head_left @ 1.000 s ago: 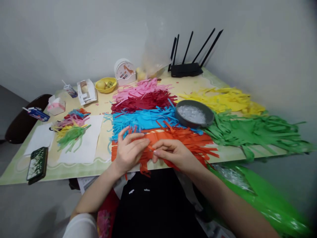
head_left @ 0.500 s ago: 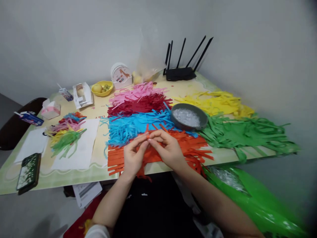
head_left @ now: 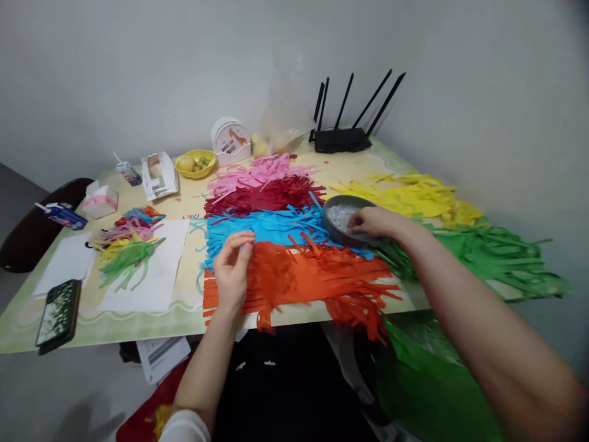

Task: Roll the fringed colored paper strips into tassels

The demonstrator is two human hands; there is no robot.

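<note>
My left hand (head_left: 234, 270) is closed in a pinch above the near edge of the table. From its fingertips hangs an orange fringed strip (head_left: 271, 270), smeared by motion, in front of more orange fringe (head_left: 317, 270) on the tabletop. Over to the right, my right hand (head_left: 370, 222) reaches into a dark grey bowl (head_left: 343, 235). Its fingers are bent together among small clear plastic pieces (head_left: 339, 215); what they grip, if anything, is hidden. Blue fringe (head_left: 271, 227) lies between the two hands, just behind the orange.
Dark red, pink, yellow (head_left: 414, 196) and green fringe (head_left: 497, 258) cover much of the table. A multicoloured fringed bundle (head_left: 131, 245) rests on white sheets at left, near a phone (head_left: 59, 313). A black router (head_left: 343, 140) and a yellow fruit bowl (head_left: 196, 174) stand behind.
My hands have separated. The right one moved from the orange fringe into the bowl; the left shifted slightly left and keeps hold of the orange strip.
</note>
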